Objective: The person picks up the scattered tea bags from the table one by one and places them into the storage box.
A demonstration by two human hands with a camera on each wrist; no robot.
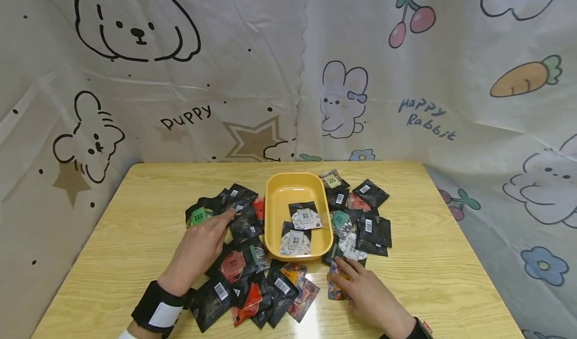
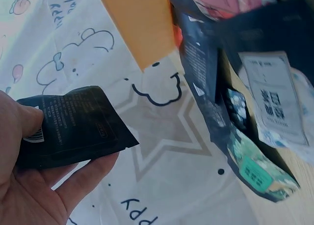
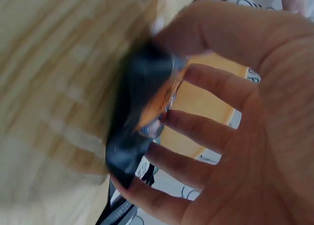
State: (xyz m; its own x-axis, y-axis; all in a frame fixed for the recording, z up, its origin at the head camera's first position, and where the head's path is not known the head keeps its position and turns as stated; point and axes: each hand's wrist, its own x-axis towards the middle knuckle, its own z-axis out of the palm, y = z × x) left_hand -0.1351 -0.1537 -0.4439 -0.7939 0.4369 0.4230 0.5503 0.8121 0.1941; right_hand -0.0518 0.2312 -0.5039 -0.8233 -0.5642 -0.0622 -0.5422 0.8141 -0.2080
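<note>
My left hand (image 1: 200,244) reaches over the pile left of the yellow tray (image 1: 281,194). In the left wrist view it pinches a black packet (image 2: 73,127), thumb on the barcode side and fingers beneath. My right hand (image 1: 367,294) is low at the tray's right front corner. Its thumb and fingertips grip the edges of a colourful packet with an orange label (image 1: 335,291); the right wrist view shows this packet (image 3: 157,105) bent and blurred against the table. Two white-labelled packets, one farther back (image 1: 306,217) and one nearer (image 1: 295,240), lie inside the tray.
Several black packets, some with red (image 1: 233,266) or green (image 1: 198,216) labels, overlap left and front of the tray. More packets (image 1: 375,229) are heaped to its right. The wooden table (image 1: 149,199) meets a patterned cloth (image 1: 252,78) behind.
</note>
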